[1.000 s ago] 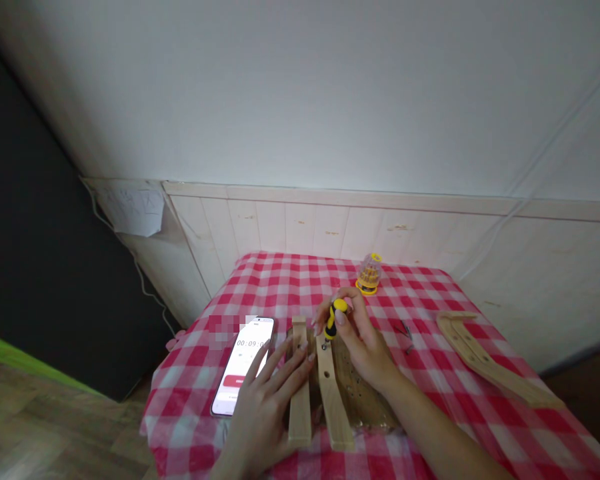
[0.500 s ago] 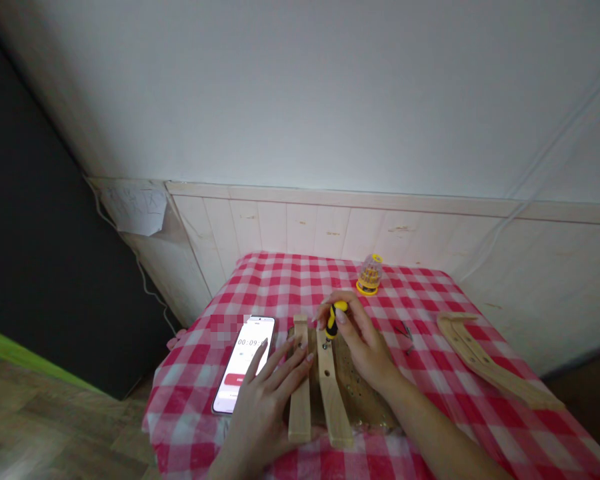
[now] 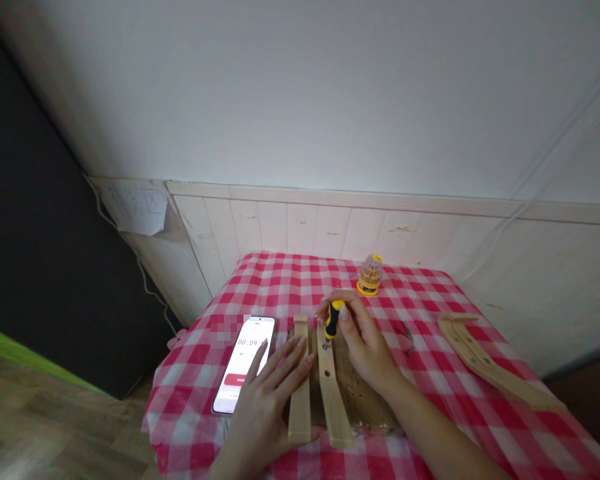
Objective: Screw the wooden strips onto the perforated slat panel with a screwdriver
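My right hand [image 3: 363,340] is closed around a yellow and black screwdriver [image 3: 334,319]. Its tip meets a screw [image 3: 326,346] in the upper hole of a bent wooden piece [image 3: 333,403], whose lower hole shows bare. To the left, my left hand [image 3: 275,383] lies with fingers stretched over a second wooden piece [image 3: 300,407], thumb side low near its front end. Both pieces rest on a brown wooden board [image 3: 365,397] dotted with small holes. Part of the board is hidden under my hands.
A phone [image 3: 247,360] with a running timer lies left of my left hand. A clear bit case [image 3: 371,275] with a yellow base stands at the back. Several screws [image 3: 406,339] lie right of the board, and more bent wooden pieces [image 3: 495,367] sit on the checked tablecloth [image 3: 280,280].
The screwdriver has turned and tilted slightly in my right hand, with my fingers shifting around its handle. My left hand and the wooden pieces stay in place.
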Demonstrator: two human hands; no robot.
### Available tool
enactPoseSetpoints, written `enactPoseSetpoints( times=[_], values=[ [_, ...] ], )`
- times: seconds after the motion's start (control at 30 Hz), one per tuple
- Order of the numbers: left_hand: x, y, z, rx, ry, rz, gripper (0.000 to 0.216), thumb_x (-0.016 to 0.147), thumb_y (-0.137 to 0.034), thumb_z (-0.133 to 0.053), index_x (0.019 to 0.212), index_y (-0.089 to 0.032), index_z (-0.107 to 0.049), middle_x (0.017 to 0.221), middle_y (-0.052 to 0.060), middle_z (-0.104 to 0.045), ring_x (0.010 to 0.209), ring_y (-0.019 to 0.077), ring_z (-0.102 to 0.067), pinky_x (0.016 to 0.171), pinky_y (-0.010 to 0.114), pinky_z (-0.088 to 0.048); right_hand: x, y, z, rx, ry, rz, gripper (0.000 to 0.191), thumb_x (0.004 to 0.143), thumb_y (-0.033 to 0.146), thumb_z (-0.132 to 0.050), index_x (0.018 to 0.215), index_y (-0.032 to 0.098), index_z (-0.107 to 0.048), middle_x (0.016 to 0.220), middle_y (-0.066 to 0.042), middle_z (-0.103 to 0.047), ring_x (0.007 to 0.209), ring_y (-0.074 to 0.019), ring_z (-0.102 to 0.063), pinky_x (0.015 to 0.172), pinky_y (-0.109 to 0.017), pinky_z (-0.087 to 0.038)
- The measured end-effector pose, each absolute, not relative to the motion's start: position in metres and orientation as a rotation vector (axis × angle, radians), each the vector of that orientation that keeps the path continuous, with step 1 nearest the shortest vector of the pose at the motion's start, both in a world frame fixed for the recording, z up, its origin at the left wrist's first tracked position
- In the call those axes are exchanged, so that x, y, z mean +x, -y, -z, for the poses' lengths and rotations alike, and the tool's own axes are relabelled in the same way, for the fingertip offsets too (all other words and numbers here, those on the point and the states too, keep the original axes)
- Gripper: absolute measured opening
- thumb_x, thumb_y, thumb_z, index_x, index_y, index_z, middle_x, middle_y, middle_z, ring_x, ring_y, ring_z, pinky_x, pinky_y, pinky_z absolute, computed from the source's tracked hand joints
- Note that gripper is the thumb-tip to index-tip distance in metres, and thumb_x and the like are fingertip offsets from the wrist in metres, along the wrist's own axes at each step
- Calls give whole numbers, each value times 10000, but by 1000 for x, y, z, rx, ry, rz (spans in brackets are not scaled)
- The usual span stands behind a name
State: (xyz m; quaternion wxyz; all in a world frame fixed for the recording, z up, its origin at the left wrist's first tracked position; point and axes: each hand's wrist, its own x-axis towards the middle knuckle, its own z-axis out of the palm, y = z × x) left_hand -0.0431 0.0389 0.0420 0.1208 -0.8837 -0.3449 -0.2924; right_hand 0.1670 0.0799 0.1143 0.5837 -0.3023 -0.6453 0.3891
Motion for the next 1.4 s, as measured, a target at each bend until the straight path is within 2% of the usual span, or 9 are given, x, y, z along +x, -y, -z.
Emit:
enactPoseSetpoints(
  times=[0.13, 0.3, 0.47, 0.6, 0.83, 1.03, 1.1, 1.27, 1.4],
  values=[
    [-43, -39, -41, -2612, 1026, 860, 781, 936, -724, -675, 1513, -202, -606, 1520, 136, -664, 1389, 342, -649, 1297, 539, -305, 165, -82, -112, -636, 1451, -1019, 277, 1068, 573, -558, 1098, 298, -568, 1023, -29, -742, 822, -184, -710, 784, -354, -599],
    [-43, -39, -39, -2664, 1039, 893, 784, 914, -688, -724, 1520, -206, -601, 1506, 150, -673, 1355, 355, -677, 1289, 582, -323, 162, -84, -111, -634, 1368, -1099, 316, 1038, 605, -591, 1069, 291, -566, 901, -11, -699, 792, -202, -659, 750, -364, -552],
    [-43, -39, -39, -2685, 1033, 906, 790, 930, -698, -695, 1528, -194, -579, 1517, 160, -660, 1374, 360, -664, 1273, 590, -355, 159, -84, -114, -603, 1303, -1261, 519, 1043, 710, -404, 1129, 259, -646, 825, -38, -652, 743, -240, -613, 687, -402, -532],
    [-43, -40, -39, -2711, 1042, 896, 787, 940, -675, -694, 1535, -180, -557, 1535, 165, -644, 1400, 359, -643, 1249, 591, -399, 159, -84, -112, -611, 1300, -1247, 439, 1037, 667, -506, 1095, 261, -663, 822, -23, -638, 732, -220, -575, 716, -390, -510],
    [-43, -39, -36, -2700, 1038, 925, 775, 929, -647, -716, 1531, -184, -562, 1534, 165, -647, 1390, 362, -650, 1247, 602, -403, 163, -84, -108, -660, 1357, -1112, 352, 1029, 635, -580, 986, 286, -602, 914, -19, -656, 856, -218, -637, 864, -398, -543],
    [-42, -39, -35, -2724, 1070, 919, 777, 901, -595, -757, 1538, -195, -563, 1542, 163, -642, 1410, 369, -631, 1218, 592, -446, 162, -83, -111, -638, 1352, -1161, 350, 1002, 627, -640, 1025, 309, -495, 787, 34, -602, 698, -193, -556, 726, -353, -510],
    [-42, -39, -34, -2726, 1067, 922, 773, 902, -599, -750, 1532, -189, -568, 1540, 166, -642, 1408, 370, -632, 1197, 582, -474, 160, -82, -114, -631, 1343, -1183, 363, 1000, 652, -618, 1066, 311, -512, 759, 36, -583, 672, -196, -530, 685, -349, -489],
    [-42, -39, -34, -2720, 1076, 933, 764, 905, -587, -747, 1540, -202, -566, 1534, 162, -649, 1406, 366, -635, 1220, 579, -452, 159, -83, -117, -599, 1340, -1261, 523, 1027, 729, -399, 1143, 269, -617, 788, -23, -596, 722, -244, -587, 697, -415, -521],
    [-42, -39, -35, -2719, 1062, 936, 755, 910, -594, -742, 1526, -191, -573, 1533, 162, -649, 1401, 362, -640, 1213, 582, -462, 162, -84, -112, -645, 1369, -1229, 454, 1031, 692, -476, 1069, 265, -623, 851, -29, -624, 790, -242, -614, 754, -413, -519]
  ],
)
